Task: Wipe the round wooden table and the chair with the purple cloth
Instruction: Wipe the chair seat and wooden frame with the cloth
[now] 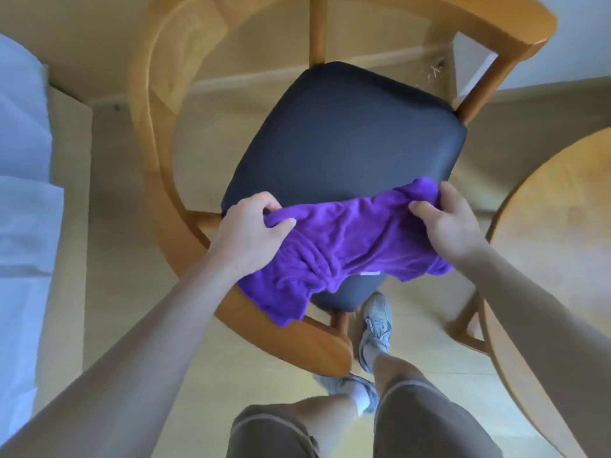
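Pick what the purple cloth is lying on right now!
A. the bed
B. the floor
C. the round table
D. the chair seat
D: both hands, left and right, grip the cloth, spread over the dark chair seat; the table sits bare beside it.

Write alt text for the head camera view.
Seen from above, a person's left hand and right hand grip a purple cloth stretched over a wooden chair's dark seat. A round wooden table stands at right.
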`<state>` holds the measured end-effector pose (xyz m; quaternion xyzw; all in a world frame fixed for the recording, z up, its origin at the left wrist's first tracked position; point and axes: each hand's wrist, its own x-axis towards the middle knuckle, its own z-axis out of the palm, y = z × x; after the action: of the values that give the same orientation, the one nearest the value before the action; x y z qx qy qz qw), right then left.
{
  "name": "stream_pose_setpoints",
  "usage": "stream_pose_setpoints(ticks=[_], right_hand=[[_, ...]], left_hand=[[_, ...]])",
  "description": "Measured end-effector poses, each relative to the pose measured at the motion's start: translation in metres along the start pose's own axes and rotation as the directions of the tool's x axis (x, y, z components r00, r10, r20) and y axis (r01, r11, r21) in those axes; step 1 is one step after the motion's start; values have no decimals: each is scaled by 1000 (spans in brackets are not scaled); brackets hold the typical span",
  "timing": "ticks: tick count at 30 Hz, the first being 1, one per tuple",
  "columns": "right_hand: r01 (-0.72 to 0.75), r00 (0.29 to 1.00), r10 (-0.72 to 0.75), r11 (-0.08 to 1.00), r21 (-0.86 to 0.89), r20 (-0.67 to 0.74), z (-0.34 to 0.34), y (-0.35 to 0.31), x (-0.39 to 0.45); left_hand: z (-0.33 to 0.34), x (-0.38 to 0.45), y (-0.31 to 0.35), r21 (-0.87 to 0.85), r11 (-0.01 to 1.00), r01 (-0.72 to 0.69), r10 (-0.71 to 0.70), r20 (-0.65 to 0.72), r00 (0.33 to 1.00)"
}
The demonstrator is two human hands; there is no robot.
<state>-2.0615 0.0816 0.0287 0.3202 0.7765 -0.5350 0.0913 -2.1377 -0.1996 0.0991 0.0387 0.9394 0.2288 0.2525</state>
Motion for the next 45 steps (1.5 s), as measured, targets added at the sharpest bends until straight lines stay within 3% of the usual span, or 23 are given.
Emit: stream_pose_setpoints(ticks=[9,11,14,17,20,25,32,40,45], right_hand=[[-46,960,36,998,-31,-276,46,-71,83],[-70,942,57,997,-28,-331,56,-78,108],[-226,917,111,936,-270,-382,83,-75,143],[-344,909,192,847,-406,-371,121,-65,161],[-393,912,274,800,-453,-306,165,-51,159],[-381,895,134,728,-571,-426,184,-43,153],[-438,894,301,746,-501,-332,188,-52,162],[-207,975,215,771,-602,-60,168,-38,153],[-97,977,195,759,-644,83,155,-22,128]], left_hand=[[-44,161,-35,-7,1000,-17,17,64,998],[-33,205,-27,-10,997,-80,80,70,994],[-13,250,-21,68,961,-267,262,76,962],[7,277,-26,225,875,-429,388,205,899],[24,293,-43,348,794,-499,383,351,854],[44,291,-65,414,724,-551,435,346,831],[38,293,-36,458,737,-498,382,326,865],[43,288,-15,415,814,-406,265,356,896],[61,261,-5,420,852,-312,154,368,917]])
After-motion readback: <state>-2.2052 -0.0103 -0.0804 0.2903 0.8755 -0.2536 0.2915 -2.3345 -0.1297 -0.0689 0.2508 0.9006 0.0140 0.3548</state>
